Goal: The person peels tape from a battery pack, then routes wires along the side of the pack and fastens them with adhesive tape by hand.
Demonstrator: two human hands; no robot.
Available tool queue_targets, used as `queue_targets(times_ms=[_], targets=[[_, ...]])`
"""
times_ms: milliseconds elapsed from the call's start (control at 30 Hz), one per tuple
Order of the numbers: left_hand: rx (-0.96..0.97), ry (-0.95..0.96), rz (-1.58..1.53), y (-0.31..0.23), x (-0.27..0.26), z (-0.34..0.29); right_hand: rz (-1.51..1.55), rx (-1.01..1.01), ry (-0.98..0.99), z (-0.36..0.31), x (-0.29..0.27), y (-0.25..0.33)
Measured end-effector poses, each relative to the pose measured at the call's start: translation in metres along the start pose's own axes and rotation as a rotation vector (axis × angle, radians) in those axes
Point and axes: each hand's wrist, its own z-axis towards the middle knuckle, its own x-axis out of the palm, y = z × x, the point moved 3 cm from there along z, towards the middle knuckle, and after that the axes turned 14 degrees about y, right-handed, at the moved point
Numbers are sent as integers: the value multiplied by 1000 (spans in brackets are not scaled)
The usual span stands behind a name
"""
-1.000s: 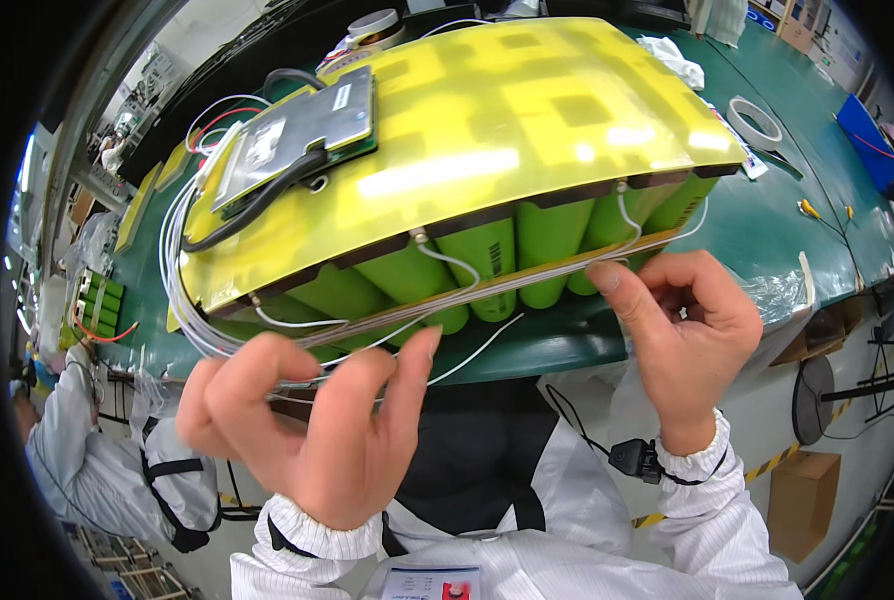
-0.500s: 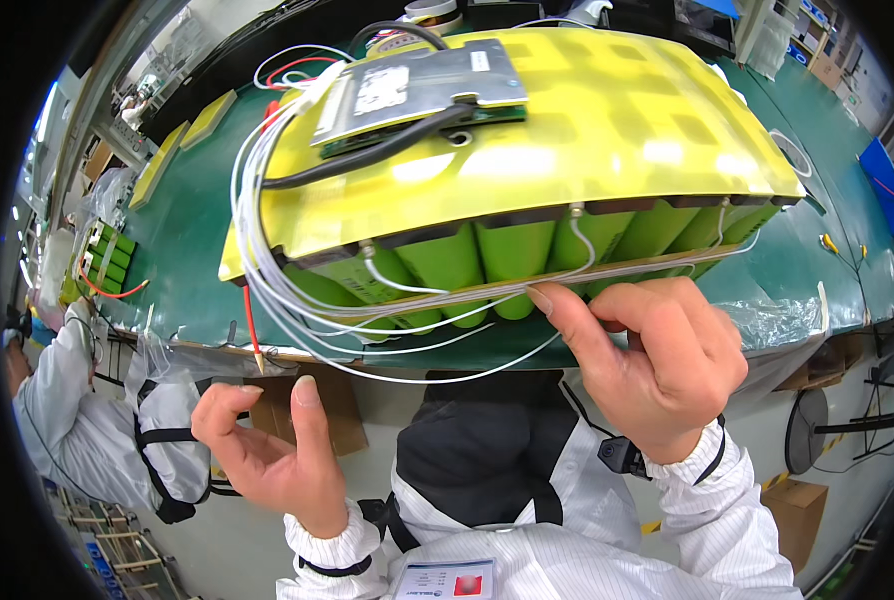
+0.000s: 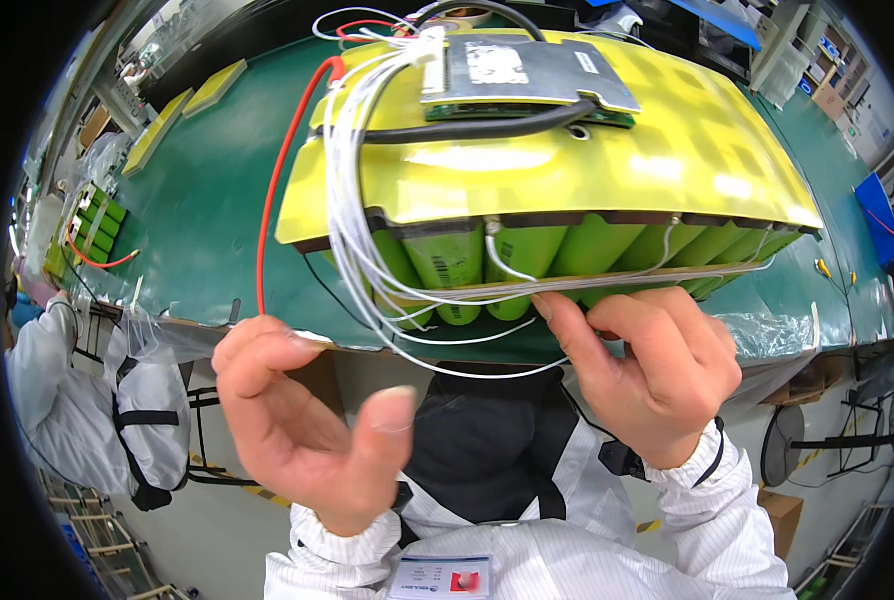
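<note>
In front of me is a battery pack [image 3: 527, 255] of green cylindrical cells under a yellow sheet [image 3: 547, 175], with a circuit board [image 3: 527, 75] on top. White wires [image 3: 345, 190] curve down from the board's left end and run along the pack's front. My right hand [image 3: 657, 365] is closed, thumb and forefinger pinching a white wire at the lower front edge. My left hand [image 3: 307, 425] is open, palm up, thumb apart from the fingers. A red wire [image 3: 279, 190] comes down to its fingertips, which hide the wire's lower end.
Green mat covers the workbench [image 3: 207, 180]. Yellow strips [image 3: 157, 130] and a smaller green cell pack [image 3: 99, 225] lie at left. A blue bin [image 3: 882, 200] stands far right. A co-worker's white sleeve [image 3: 52, 370] shows at left. Clear plastic film [image 3: 767, 335] lies along the front edge.
The pack has shifted right and turned slightly. My left hand has risen to the red wire, which now stands out to the left of the pack. My right hand keeps its pinch.
</note>
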Motion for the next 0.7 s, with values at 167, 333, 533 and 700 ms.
queue_targets(times_ms=[167,333,533,700], targets=[[49,68,200,-4,9,4,58,-83,-60,2,3,-1],[-36,17,178,2,5,2,92,-164,83,-2,8,12],[-36,85,193,-6,0,11,94,-205,35,-2,19,17],[-16,130,184,-1,0,12,97,-202,123,-2,22,18]])
